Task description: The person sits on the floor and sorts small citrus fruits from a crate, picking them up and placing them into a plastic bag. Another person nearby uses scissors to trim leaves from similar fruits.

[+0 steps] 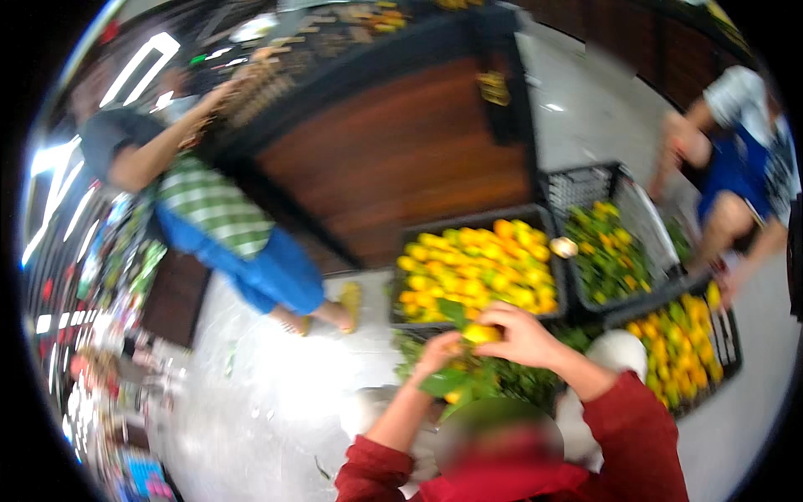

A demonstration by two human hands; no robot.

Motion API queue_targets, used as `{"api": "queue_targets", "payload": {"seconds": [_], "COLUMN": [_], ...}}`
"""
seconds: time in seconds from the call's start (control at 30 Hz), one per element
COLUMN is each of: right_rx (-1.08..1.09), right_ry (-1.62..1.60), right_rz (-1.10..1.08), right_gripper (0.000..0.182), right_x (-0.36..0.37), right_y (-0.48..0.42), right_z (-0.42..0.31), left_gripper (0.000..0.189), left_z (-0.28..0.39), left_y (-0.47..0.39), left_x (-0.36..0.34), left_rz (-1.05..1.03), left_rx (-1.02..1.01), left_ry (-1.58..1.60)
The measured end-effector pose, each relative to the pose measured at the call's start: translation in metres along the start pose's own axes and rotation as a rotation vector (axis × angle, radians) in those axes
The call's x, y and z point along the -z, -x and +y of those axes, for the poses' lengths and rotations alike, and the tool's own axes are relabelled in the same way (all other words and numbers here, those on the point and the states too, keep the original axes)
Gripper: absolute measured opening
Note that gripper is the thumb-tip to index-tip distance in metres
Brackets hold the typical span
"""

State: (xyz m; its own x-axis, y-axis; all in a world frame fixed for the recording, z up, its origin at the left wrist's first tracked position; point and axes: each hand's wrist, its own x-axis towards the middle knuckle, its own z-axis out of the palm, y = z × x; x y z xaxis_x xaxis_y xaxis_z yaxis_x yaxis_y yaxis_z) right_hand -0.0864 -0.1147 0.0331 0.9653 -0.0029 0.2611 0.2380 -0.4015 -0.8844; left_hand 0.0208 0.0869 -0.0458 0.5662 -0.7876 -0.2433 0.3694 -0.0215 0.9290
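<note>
My right hand (524,336) has its fingers around a yellow fruit (481,334) with a green leaf beside it. Close by on the left, my left hand (439,352) grips the leafy stem (461,367) that carries this fruit. Below the hands, more green leaves and another yellow fruit (453,396) hang from the sprig. Just beyond my fingers stands a black plastic crate (561,295) heaped with yellow and orange fruits (477,267). Beneath my hands lies a mass of green foliage (527,376), partly hidden by my arms.
A tall black crate (646,219) holds leafy fruit, and another low crate (728,357) holds loose fruit. At right a person (734,163) crouches, a hand at the low crate. Another person (213,207) stands left at a wood-panelled display stand (401,150).
</note>
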Motion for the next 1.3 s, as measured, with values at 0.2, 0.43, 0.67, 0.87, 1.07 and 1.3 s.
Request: {"api": "queue_targets", "payload": {"seconds": [0.2,0.43,0.67,0.87,1.07,1.3], "right_rx": [-0.536,-0.081,-0.854,-0.606,0.033,-0.469], "right_ry": [-0.303,-0.369,-0.888,-0.770,-0.390,-0.456], "right_rz": [-0.046,-0.046,-0.113,0.062,0.003,0.018], "right_gripper": [0.033,0.035,0.030,0.034,0.039,0.032], "right_x": [-0.010,-0.013,-0.009,-0.020,-0.011,-0.014], "right_y": [0.005,0.002,-0.001,0.011,0.018,0.021], "right_z": [0.008,0.013,0.018,0.020,0.016,0.031], "left_gripper": [0.010,0.012,0.013,0.013,0.012,0.009], "left_z": [0.018,0.012,0.024,0.033,0.021,0.029], "left_y": [0.005,0.002,0.010,0.012,0.010,0.011], "left_x": [-0.030,-0.024,-0.040,-0.035,-0.028,-0.034], "left_rz": [-0.025,-0.007,-0.123,-0.139,-0.134,-0.196], "left_rx": [-0.068,-0.120,-0.149,-0.098,-0.100,-0.071], "left_ry": [-0.286,0.053,-0.273,-0.242,0.143,-0.227]}}
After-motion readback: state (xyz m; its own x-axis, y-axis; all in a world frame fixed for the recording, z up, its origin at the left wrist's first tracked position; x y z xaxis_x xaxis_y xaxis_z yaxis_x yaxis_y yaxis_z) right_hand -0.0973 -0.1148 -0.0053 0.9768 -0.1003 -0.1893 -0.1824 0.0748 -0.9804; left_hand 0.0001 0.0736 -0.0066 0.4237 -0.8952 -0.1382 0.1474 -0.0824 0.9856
